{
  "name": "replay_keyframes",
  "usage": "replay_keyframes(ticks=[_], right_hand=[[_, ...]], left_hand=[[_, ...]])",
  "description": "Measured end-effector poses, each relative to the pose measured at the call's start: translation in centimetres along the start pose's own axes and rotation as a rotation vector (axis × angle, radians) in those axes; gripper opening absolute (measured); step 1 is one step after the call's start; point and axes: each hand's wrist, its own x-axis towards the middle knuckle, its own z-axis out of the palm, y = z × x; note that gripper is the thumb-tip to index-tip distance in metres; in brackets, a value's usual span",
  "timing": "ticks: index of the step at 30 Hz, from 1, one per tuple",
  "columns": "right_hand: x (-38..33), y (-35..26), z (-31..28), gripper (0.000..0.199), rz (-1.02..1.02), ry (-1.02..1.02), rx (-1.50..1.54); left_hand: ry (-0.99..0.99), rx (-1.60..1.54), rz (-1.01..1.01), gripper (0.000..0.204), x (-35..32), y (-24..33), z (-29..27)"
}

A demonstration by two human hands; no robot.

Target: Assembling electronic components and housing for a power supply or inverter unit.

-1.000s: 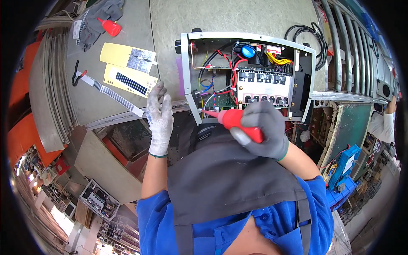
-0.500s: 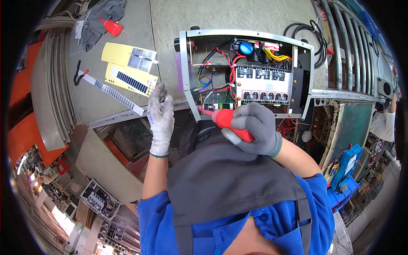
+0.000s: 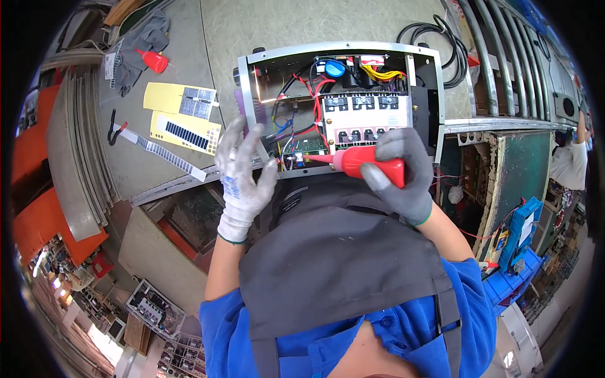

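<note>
Left hand (image 3: pixel 244 179) nearer chassis (image 3: pixel 343 46), spread, hiding its corner, right hand (image 3: pixel 413 184) gripping red bottle (image 3: pixel 355 161)

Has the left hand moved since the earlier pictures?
Yes: against the lower yellow sheet on the table, the left hand has moved right, toward the metal box.

Chassis (image 3: pixel 345 46) on the table (image 3: pixel 302 22), upper centre; cable (image 3: pixel 462 62) to its right; sheets (image 3: pixel 165 98) to its left; cloth (image 3: pixel 151 34), upper left.

A flat grey workbench (image 3: pixel 277 24) bears an open silver metal case (image 3: pixel 346 45); left of it, yellow rectangular sheets (image 3: pixel 165 98); right, coiled black cable (image 3: pixel 464 58).
</note>
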Motion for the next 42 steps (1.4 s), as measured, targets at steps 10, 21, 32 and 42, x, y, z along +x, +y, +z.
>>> replay_keyframes(ticks=[10,21,32,42], right_hand=[[-0.2,0.3,1.5,0.033,-0.145,0.019,-0.100],[-1.5,-0.7,2.1,0.035,-0.250,0.060,-0.179],[-4.3,1.0,1.7,0.024,0.175,0.326,0.147],[-3.1,-1.1,0.2,0.028,-0.071,0.189,-0.202]], left_hand=[[-0.222,0.202,0.128,0.064,1.8,3.1,0.2],[-0.453,0.438,0.524,0.039,6.1,3.7,-0.7],[-0.554,0.186,0.677,0.025,7.3,1.2,0.8],[-0.435,0.146,0.578,0.033,6.7,1.9,0.2]])
